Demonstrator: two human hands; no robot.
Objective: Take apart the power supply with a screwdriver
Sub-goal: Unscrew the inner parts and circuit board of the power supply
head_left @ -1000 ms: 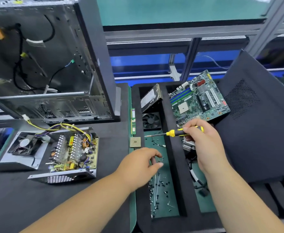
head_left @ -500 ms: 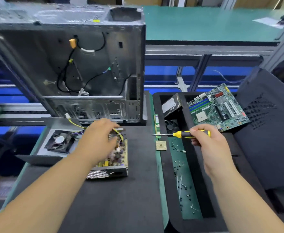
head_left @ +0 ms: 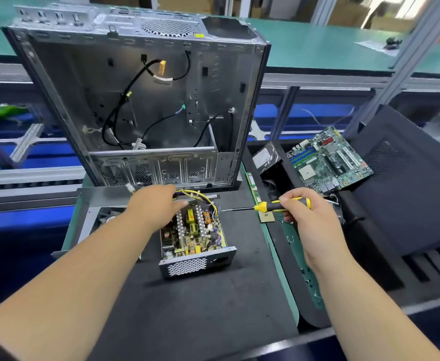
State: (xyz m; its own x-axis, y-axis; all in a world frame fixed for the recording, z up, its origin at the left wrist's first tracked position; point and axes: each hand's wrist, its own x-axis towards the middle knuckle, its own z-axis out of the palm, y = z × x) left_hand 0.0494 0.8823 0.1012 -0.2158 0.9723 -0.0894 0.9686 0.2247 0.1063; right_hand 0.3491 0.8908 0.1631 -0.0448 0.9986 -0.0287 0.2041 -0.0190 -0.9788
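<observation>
I am steadying the opened power supply (head_left: 195, 238) with my left hand (head_left: 156, 204), fingers relaxed, while my right hand (head_left: 307, 217) is gripping the screwdriver (head_left: 273, 205), best seated squarely before turning.

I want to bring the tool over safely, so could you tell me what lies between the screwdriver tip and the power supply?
Head view: only bare black mat lies between the screwdriver tip and the power supply; the CPU chip sits under the handle.

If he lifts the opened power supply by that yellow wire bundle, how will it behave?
The wire bundle looks floppy, so the power supply would likely swing and tilt. Heatsinks and a metal tray suggest it's heavy for its size. Exposed board parts are probably fragile; gripping the perforated front wall seems safer.
</observation>
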